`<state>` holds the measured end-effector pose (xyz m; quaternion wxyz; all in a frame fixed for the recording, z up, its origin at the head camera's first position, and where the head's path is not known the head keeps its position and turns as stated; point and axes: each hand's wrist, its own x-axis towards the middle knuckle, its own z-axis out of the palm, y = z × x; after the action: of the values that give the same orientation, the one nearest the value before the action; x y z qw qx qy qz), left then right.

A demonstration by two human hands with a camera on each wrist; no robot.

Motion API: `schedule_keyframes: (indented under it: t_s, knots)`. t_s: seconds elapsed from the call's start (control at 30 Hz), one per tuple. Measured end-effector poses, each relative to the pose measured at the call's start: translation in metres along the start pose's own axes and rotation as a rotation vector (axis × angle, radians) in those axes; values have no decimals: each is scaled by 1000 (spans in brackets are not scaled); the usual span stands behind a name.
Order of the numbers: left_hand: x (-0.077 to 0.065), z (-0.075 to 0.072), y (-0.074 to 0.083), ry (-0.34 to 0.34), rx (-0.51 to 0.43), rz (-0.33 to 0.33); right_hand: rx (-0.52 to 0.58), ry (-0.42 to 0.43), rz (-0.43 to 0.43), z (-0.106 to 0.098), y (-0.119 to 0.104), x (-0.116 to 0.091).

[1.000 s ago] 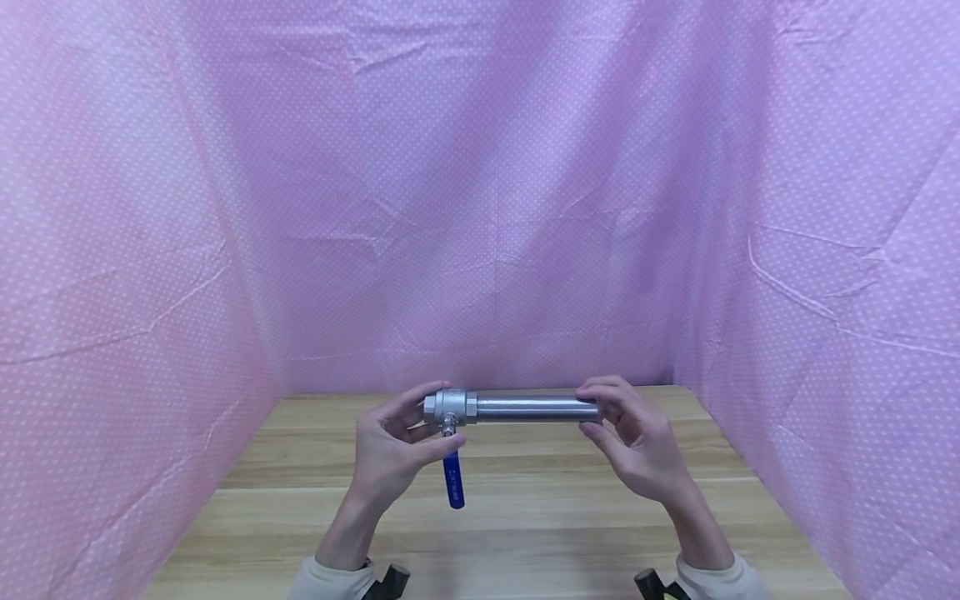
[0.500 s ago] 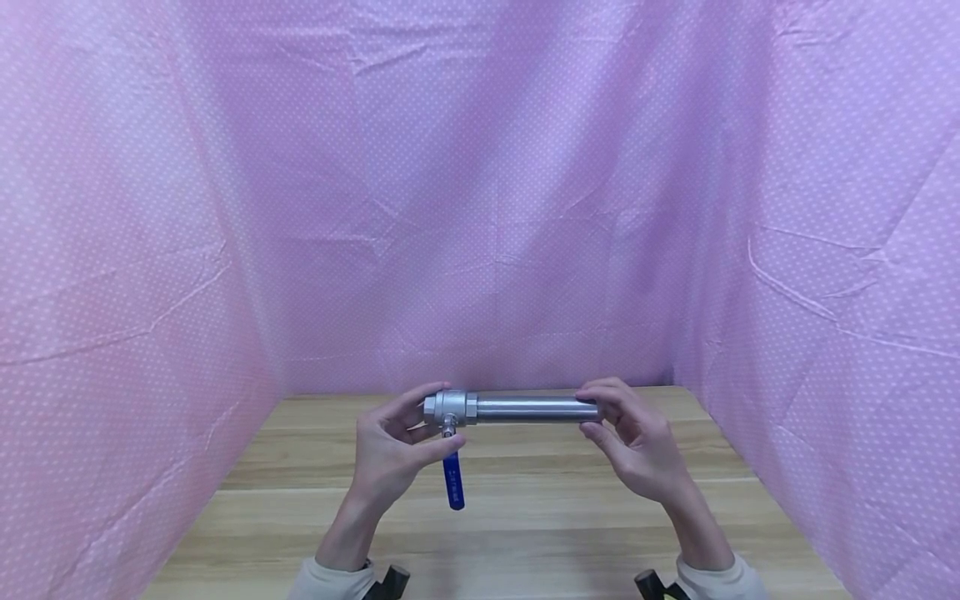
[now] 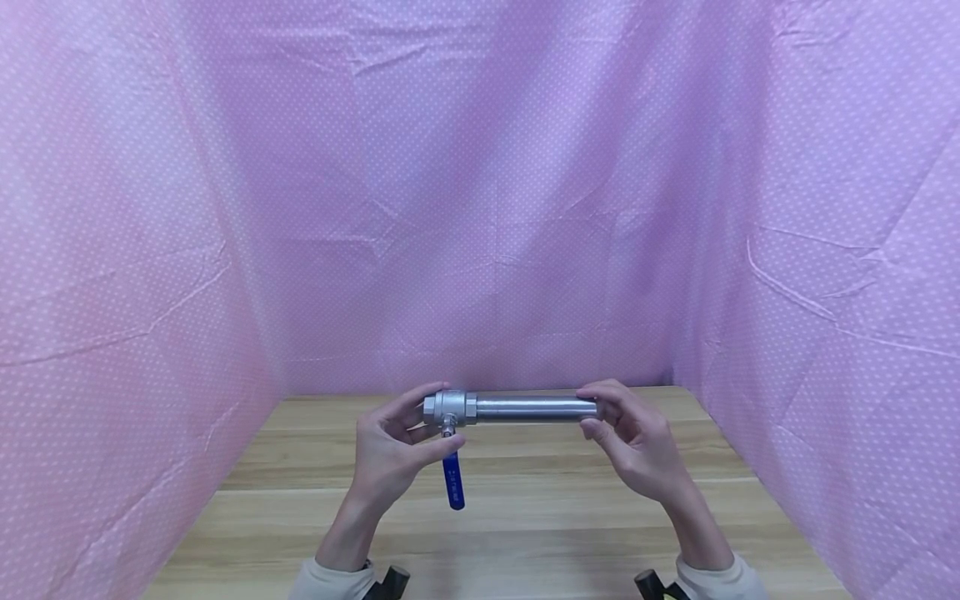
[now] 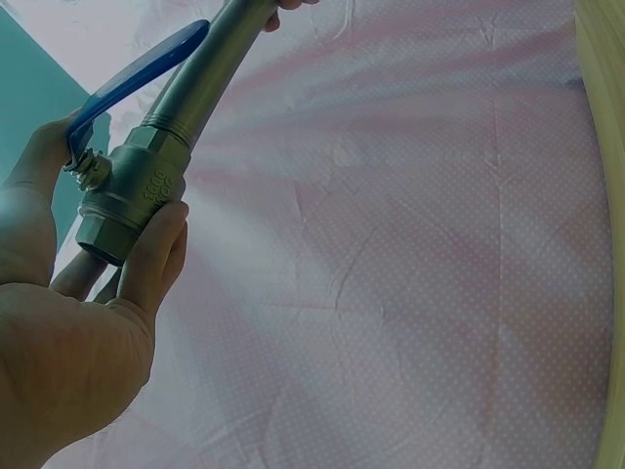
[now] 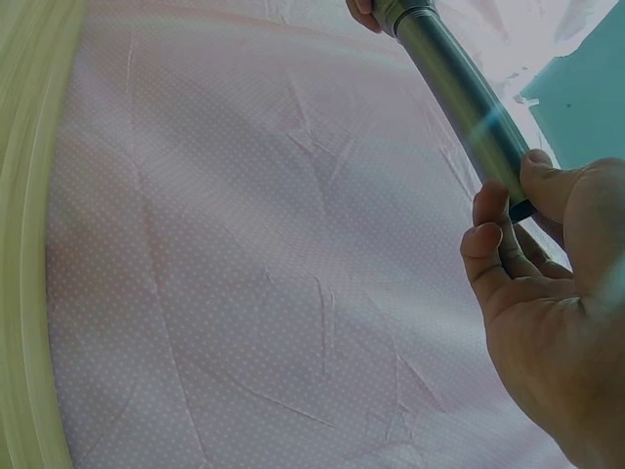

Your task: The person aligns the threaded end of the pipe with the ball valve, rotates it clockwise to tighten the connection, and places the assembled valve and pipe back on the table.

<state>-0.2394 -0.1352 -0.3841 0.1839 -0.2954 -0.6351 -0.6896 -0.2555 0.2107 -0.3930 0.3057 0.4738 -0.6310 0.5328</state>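
A metal ball valve (image 3: 452, 407) with a blue lever handle (image 3: 453, 482) is joined end to end with a straight steel pipe (image 3: 536, 408). Both are held level above the table, the lever pointing toward the person. My left hand (image 3: 388, 446) grips the valve, its thumb by the lever's base and its fingers behind the body. In the left wrist view, threads (image 4: 168, 125) show where the pipe enters the valve's hex end. My right hand (image 3: 637, 442) pinches the pipe's far end between thumb and fingers; the right wrist view shows the pipe's end (image 5: 522, 209) between them.
Below the hands lies a wooden tabletop (image 3: 525, 508). Pink dotted cloth (image 3: 480, 208) hangs behind it and along both sides. Black wrist mounts (image 3: 390, 581) show beside both sleeves at the bottom edge.
The right thumb and fingers have shifted slightly on the pipe's end. The left hand and the valve look unmoved.
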Motion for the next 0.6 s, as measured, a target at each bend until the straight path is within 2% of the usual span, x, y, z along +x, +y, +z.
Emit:
schedule_keyframes:
  t_s: [0.4, 0.6]
  knots:
    - [1, 0, 0, 6, 7, 3, -44, 20, -1, 0, 0, 0]
    - [1, 0, -1, 4, 5, 7, 24, 5, 12, 0, 0, 0]
